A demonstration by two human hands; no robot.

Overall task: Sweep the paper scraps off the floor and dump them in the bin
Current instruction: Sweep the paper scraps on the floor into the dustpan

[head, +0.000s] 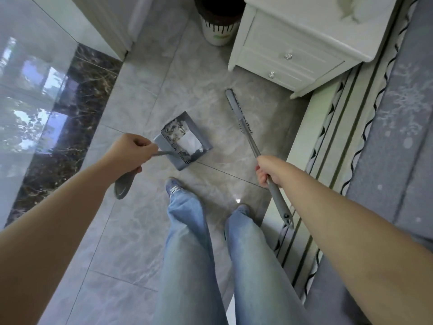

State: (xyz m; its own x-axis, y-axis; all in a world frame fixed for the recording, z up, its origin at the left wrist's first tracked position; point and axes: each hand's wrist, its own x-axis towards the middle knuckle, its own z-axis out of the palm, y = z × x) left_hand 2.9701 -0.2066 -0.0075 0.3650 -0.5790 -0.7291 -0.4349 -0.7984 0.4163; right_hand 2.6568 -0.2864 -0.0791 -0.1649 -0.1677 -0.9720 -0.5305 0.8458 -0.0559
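Both hands grip tools: left hand [131, 152] keeps the dustpan [185, 141] level so scraps [185, 137] stay in, right hand [269, 170] holds the broom [243, 123] aside, bin [219, 22] at top centre.

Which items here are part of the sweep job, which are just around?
Job: dustpan holding scraps, gripped by left hand; broom, gripped by right hand; bin.
Around: cabinet, bed.

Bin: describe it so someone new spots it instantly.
Start at the white two-drawer bedside cabinet at the top. Just left of it on the grey tiled floor stands the round white waste bin, the only container with a dark liner and black vertical stripes.
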